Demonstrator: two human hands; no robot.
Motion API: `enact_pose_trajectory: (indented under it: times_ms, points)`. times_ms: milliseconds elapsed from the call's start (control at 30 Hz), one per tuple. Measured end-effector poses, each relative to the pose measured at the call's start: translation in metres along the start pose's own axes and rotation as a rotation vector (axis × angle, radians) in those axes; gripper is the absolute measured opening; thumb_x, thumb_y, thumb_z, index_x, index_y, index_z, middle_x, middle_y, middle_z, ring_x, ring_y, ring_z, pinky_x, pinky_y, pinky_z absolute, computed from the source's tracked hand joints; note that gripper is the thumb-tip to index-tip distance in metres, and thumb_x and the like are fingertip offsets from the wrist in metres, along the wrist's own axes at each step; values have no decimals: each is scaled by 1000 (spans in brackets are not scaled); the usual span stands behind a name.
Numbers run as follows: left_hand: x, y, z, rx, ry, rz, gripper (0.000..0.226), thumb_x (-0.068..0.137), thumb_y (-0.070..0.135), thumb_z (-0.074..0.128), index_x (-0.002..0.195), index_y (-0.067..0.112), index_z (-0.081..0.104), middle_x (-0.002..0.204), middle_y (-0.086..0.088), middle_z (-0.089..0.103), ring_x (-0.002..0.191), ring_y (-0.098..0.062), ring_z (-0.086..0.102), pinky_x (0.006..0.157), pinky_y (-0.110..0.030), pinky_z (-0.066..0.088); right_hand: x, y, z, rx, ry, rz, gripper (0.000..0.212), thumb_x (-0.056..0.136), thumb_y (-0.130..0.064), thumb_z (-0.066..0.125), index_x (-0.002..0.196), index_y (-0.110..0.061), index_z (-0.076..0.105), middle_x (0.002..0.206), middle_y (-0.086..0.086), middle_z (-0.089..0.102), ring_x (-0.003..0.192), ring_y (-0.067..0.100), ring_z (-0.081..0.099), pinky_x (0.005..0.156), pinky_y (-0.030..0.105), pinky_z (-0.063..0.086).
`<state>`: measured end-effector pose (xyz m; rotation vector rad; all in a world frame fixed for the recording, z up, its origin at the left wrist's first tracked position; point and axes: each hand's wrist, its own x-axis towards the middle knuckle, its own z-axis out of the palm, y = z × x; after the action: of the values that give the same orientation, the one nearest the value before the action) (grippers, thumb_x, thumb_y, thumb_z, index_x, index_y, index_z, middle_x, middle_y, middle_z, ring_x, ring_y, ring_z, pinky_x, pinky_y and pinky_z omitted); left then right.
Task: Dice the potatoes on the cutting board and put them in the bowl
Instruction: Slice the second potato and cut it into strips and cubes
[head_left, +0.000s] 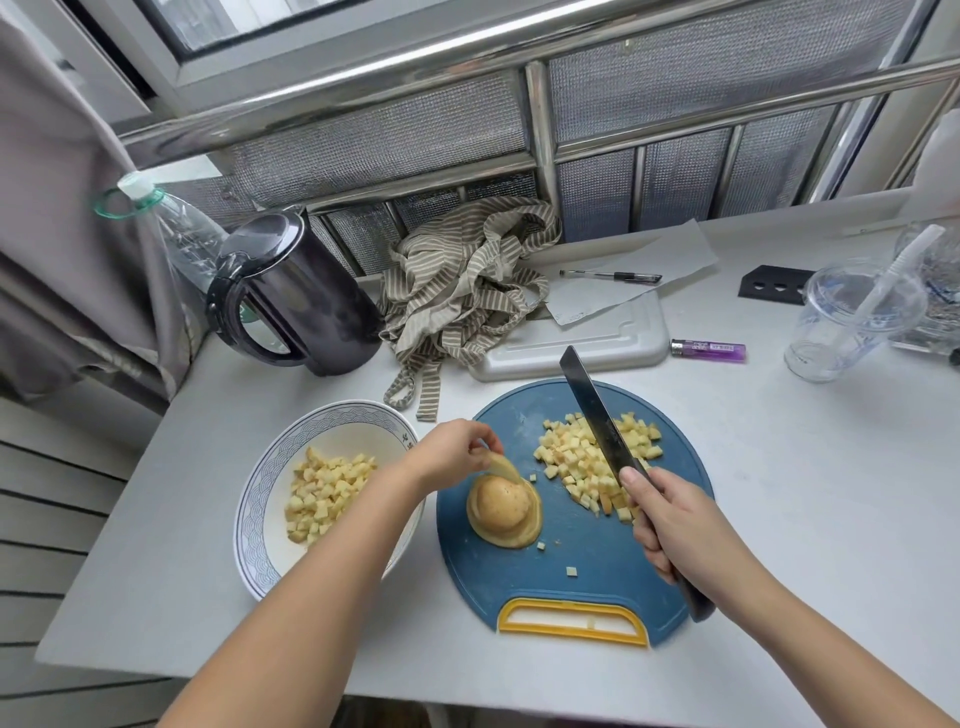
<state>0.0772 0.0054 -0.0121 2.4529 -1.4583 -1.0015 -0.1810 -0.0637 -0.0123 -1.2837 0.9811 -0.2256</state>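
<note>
Step in hand, as I read it: slicing-to-dicing of the one undiced potato piece in view, w/ transfer to the bowl only part done. Left hand (452, 452) sits centre-left of frame, fingertips pinching a thin potato slice (503, 466) that leans over the sliced potato (504, 512) on the cutting board (597, 535), lower centre. Right hand (675, 525) is clenched round the handle of the knife (597, 415), one digit laid along the blade. The blade points up-frame over the diced pile (576, 457) on the board's upper right. Can't tell if the edge touches the dice. Bowl (254, 499) stands just left of the board, w/ a batch of dice (327, 493) already inside.

Next move prob calls for: lay the slice flat or restack it, tuck fingertips back, bring the blade across to the potato w/o sweeping dice off. Then strips, cross-cuts, & scrape both lots into the bowl.

Room: the board's lower middle is bare blue, enough to cut there; the pile crowds the upper right. A few stray cubes lie near the bottom. Table (779, 467) front edge runs close under the board's yellow handle (571, 634), so little margin toward the person. Up-frame, striped cloth (457, 296) & metal tray (597, 345) sit just beyond the board rim; kettle (306, 306) is up-frame of the bowl. Right of the board the table is open as far as lighter (709, 349) & plastic cup (836, 332).
</note>
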Motion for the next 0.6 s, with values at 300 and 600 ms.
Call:
enact_pose_trajectory:
  times_ms: [300, 600]
  points:
    - [-6, 8, 12, 121, 5, 18, 27, 90, 11, 54, 112, 20, 67, 99, 0, 51, 101, -21, 54, 78, -23, 35, 0, 1, 5, -24, -5, -3, 35, 98, -40, 48, 85, -8, 48, 56, 8, 39, 42, 17, 33, 38, 23, 30]
    - [-17, 3, 20, 122, -106, 41, 75, 70, 47, 80, 134, 24, 49, 128, -3, 47, 117, -21, 48, 95, -29, 39, 1, -1, 5, -36, -10, -12, 36, 99, -40, 48, 84, -7, 48, 58, 10, 40, 42, 17, 33, 38, 22, 31]
